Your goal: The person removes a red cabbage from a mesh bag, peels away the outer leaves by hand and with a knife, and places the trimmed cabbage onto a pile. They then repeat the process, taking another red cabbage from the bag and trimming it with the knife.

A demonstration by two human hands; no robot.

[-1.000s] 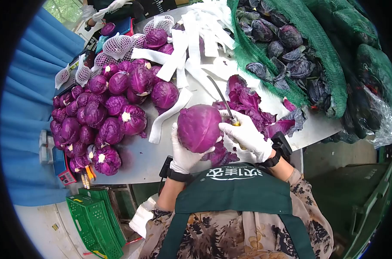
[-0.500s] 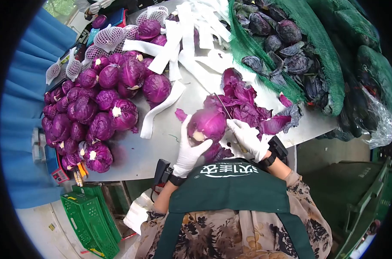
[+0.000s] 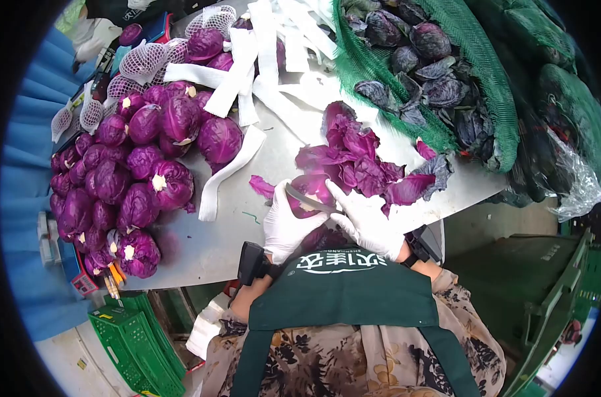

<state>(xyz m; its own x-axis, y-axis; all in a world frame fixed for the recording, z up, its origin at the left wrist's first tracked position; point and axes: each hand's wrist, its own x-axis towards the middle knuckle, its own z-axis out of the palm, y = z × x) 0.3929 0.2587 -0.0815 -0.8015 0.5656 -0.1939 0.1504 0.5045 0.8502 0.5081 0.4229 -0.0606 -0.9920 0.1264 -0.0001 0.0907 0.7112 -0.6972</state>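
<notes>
A red cabbage (image 3: pixel 319 186) sits in my left hand (image 3: pixel 287 228), which wears a white glove and cups it from the left side. My right hand (image 3: pixel 370 221), also gloved, is closed around a knife (image 3: pixel 305 200). The curved blade lies across the cabbage near its pale stem end; its handle is hidden in my fingers. Just beyond both hands is a heap of loose purple cabbage leaves (image 3: pixel 353 155). Another purple piece, partly hidden, is below my hands near the apron.
Many red cabbages (image 3: pixel 128 175) are piled at the left of the metal table (image 3: pixel 227 241). White netting strips (image 3: pixel 231 165) lie behind. A green mesh bag (image 3: pixel 505 106) of cabbages stands at the right. Green crates (image 3: pixel 138 344) stand below left. Another person's gloved hand (image 3: pixel 95 36) shows top left.
The knife blade has swung from upright behind the cabbage to lying across its front. My right hand has come left, closer to my left hand. The cabbage is lower and turned.
</notes>
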